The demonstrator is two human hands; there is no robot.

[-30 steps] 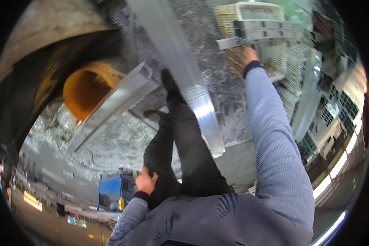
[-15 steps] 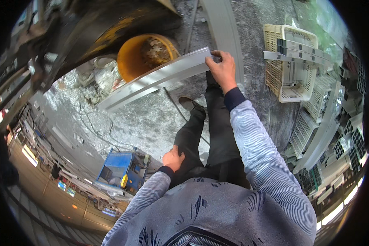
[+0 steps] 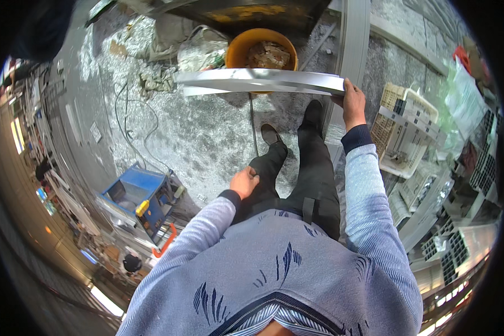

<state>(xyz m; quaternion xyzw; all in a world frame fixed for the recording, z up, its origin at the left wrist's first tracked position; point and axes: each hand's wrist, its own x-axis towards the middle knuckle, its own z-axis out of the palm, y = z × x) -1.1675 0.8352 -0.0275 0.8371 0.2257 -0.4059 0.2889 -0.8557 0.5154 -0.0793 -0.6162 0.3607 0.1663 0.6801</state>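
My right hand (image 3: 353, 105) grips one end of a long silver metal profile (image 3: 257, 82). From there the profile stretches across to the left, held level above the floor, and its far end is slightly blurred. It passes in front of a yellow bucket (image 3: 235, 51) that holds scraps. Down by my left thigh hangs my left hand (image 3: 245, 182), its fingers curled together; whether anything is inside them is hidden.
A blue machine (image 3: 137, 187) with a yellow handle stands at the left. To the right sits a cream plastic crate (image 3: 395, 101) with metal strips across it. A long flat beam (image 3: 353, 45) lies beyond my right hand. Cables (image 3: 126, 112) trail over the dusty floor.
The profile has swung from a slant to nearly level across the view, still in my right hand. The surroundings have shifted as my body turned. My left hand stays by my thigh.
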